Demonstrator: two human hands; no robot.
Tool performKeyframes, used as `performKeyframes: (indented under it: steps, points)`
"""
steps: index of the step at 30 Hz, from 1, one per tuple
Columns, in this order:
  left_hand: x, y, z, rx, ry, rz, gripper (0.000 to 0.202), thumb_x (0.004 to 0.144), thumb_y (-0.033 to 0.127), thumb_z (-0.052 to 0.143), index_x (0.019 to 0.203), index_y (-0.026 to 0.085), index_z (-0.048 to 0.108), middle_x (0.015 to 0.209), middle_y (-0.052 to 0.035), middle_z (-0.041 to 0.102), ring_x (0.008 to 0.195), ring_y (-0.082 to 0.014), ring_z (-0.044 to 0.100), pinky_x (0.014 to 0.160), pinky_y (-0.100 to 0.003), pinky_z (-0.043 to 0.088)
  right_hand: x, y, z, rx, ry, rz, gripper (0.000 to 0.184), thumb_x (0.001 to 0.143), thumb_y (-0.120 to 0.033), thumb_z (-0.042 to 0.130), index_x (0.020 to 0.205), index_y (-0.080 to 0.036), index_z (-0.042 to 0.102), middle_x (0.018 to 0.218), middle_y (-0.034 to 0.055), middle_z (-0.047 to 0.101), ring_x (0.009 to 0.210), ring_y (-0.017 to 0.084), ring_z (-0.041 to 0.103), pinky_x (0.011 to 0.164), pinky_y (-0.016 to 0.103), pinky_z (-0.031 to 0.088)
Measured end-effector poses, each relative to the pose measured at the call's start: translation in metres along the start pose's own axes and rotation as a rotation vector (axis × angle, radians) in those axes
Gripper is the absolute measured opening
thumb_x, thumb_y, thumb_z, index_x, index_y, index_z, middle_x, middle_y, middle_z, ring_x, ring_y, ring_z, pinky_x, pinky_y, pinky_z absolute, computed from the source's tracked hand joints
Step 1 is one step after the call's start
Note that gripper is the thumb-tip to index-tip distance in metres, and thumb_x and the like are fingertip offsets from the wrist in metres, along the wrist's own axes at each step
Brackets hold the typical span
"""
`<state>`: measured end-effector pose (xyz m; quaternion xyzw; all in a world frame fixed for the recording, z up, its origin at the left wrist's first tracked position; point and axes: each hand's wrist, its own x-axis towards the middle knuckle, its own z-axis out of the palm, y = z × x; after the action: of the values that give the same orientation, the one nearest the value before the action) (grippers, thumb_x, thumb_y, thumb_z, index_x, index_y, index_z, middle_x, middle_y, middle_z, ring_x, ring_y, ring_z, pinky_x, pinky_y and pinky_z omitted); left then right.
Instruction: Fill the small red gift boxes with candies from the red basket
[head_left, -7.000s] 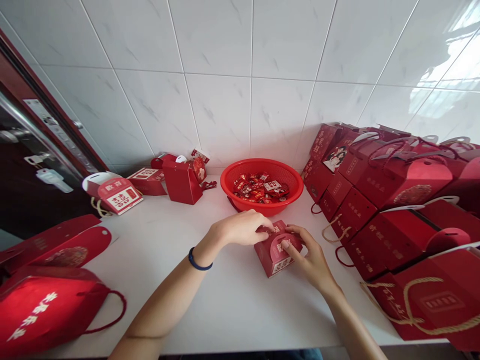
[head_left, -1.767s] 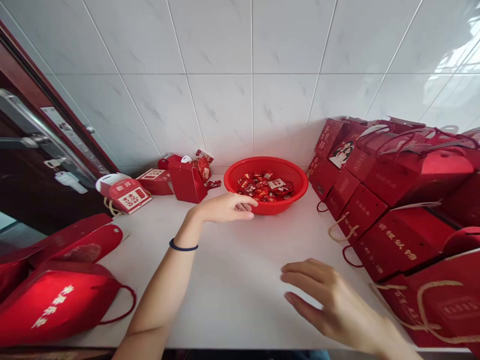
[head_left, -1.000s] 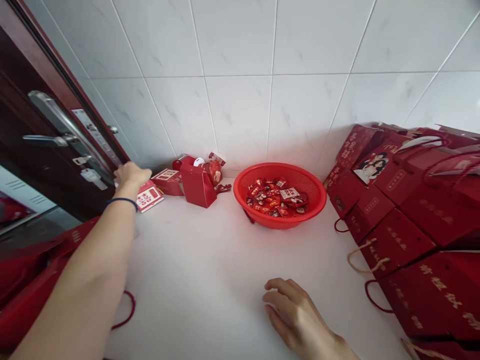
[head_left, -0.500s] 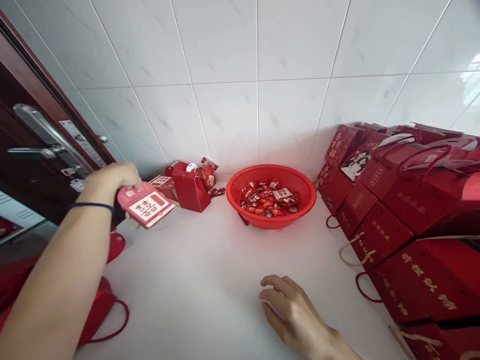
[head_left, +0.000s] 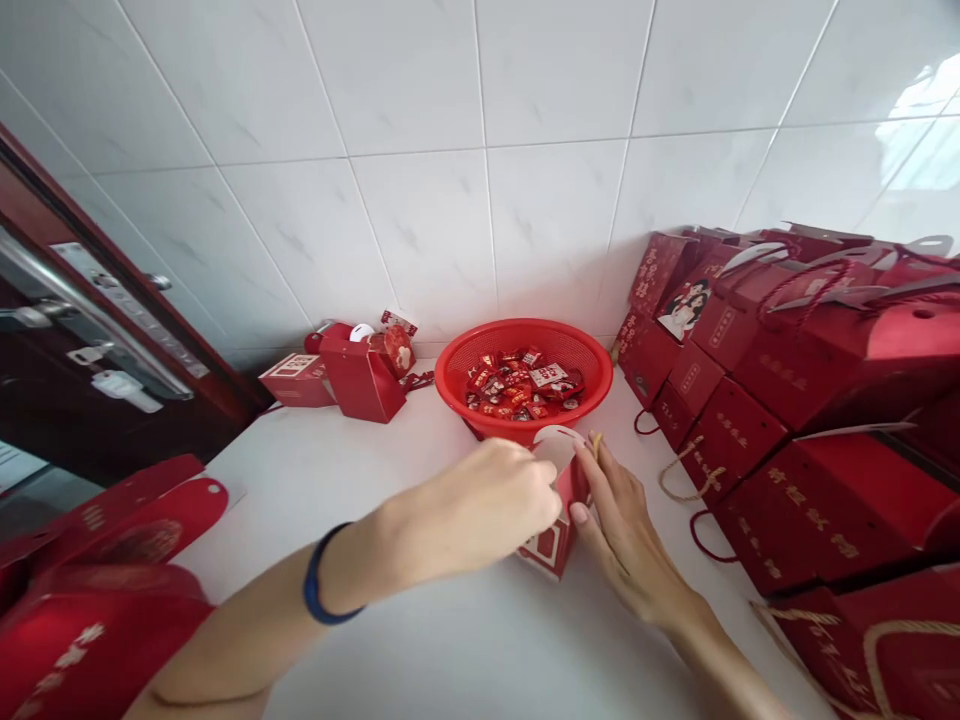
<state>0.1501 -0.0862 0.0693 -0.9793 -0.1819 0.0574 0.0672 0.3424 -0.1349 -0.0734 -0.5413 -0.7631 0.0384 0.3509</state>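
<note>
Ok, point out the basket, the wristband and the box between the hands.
Basket (head_left: 502, 425): head view, front rim.
Wristband (head_left: 313, 584): head view, the band's outer face.
Box (head_left: 572, 488): head view, red side panel.

The small box looks like smooth card, as do the stacked boxes, whose pale cords look rough and fibrous. The basin is glossy plastic, the sweet wrappers shiny, the wall tiles smooth and glossy, the door handle metal.
</note>
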Motion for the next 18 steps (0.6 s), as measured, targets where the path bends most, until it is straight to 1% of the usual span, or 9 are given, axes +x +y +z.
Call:
performKeyframes:
  steps: [1,3,6,7,9,12,15,18]
  points:
    - [0.004,0.005,0.009,0.012,-0.002,0.047,0.026,0.077,-0.005,0.053,0.067,0.017,0.064,0.068,-0.0062,0.065,0.062,-0.0204,0.061,0.055,-0.033,0.040,0.000,0.001,-0.001,-0.053,-0.023,0.001,0.064,0.105,-0.042,0.035,0.162,-0.032,0.009,0.165,0.0159,0.020,0.150,0.034,0.028,0.112,0.060,0.037]
    - [0.006,0.008,0.022,-0.013,0.027,0.096,0.024,0.081,-0.001,0.056,0.069,0.017,0.065,0.066,-0.0053,0.064,0.061,-0.0203,0.060,0.054,-0.034,0.039,0.001,0.002,-0.001,-0.116,-0.066,0.015,0.061,0.106,-0.042,0.033,0.162,-0.036,0.009,0.168,0.0135,0.014,0.154,0.034,0.019,0.115,0.067,0.028]
    - [0.003,0.004,0.026,-0.110,0.107,0.096,0.025,0.093,0.014,0.056,0.071,0.018,0.067,0.069,-0.0042,0.065,0.068,-0.0206,0.061,0.063,-0.034,0.043,0.002,0.001,0.001,-0.148,-0.097,0.026,0.058,0.106,-0.043,0.032,0.162,-0.037,0.015,0.167,0.0127,0.016,0.154,0.034,0.018,0.116,0.068,0.023]
    - [0.002,0.002,0.025,-0.148,0.123,0.079,0.029,0.096,0.017,0.054,0.070,0.019,0.066,0.068,-0.0037,0.065,0.070,-0.0203,0.061,0.067,-0.035,0.044,0.003,0.000,0.001,-0.153,-0.097,0.022,0.059,0.106,-0.044,0.032,0.162,-0.035,0.015,0.167,0.0136,0.018,0.154,0.034,0.018,0.117,0.068,0.022]
    - [-0.002,-0.004,0.022,-0.227,0.126,0.014,0.035,0.100,0.019,0.048,0.069,0.019,0.065,0.067,-0.0026,0.063,0.069,-0.0188,0.059,0.071,-0.034,0.044,0.003,-0.001,0.002,-0.163,-0.095,0.014,0.061,0.106,-0.047,0.033,0.162,-0.032,0.016,0.166,0.0154,0.020,0.154,0.034,0.018,0.117,0.069,0.021]
    - [-0.006,-0.014,0.020,-0.335,0.087,-0.104,0.041,0.102,0.019,0.039,0.067,0.019,0.061,0.070,-0.0022,0.059,0.068,-0.0173,0.056,0.069,-0.033,0.041,0.004,-0.001,0.004,-0.183,-0.099,0.009,0.062,0.105,-0.049,0.033,0.163,-0.031,0.014,0.166,0.0173,0.020,0.155,0.034,0.016,0.117,0.070,0.019]
    - [-0.008,-0.023,0.023,-0.438,0.074,-0.182,0.044,0.104,0.023,0.034,0.068,0.019,0.058,0.078,-0.0022,0.059,0.069,-0.0162,0.056,0.066,-0.031,0.039,0.005,-0.001,0.004,-0.197,-0.120,0.005,0.063,0.105,-0.050,0.033,0.163,-0.032,0.014,0.167,0.0178,0.013,0.155,0.036,0.011,0.116,0.072,0.016]
    - [-0.011,-0.025,0.027,-0.468,0.076,-0.188,0.043,0.104,0.028,0.036,0.068,0.020,0.059,0.080,-0.0027,0.060,0.073,-0.0172,0.057,0.069,-0.030,0.041,0.005,-0.002,0.003,-0.185,-0.143,0.002,0.066,0.104,-0.053,0.035,0.162,-0.030,0.016,0.168,0.0186,0.003,0.156,0.039,0.002,0.116,0.073,0.011]
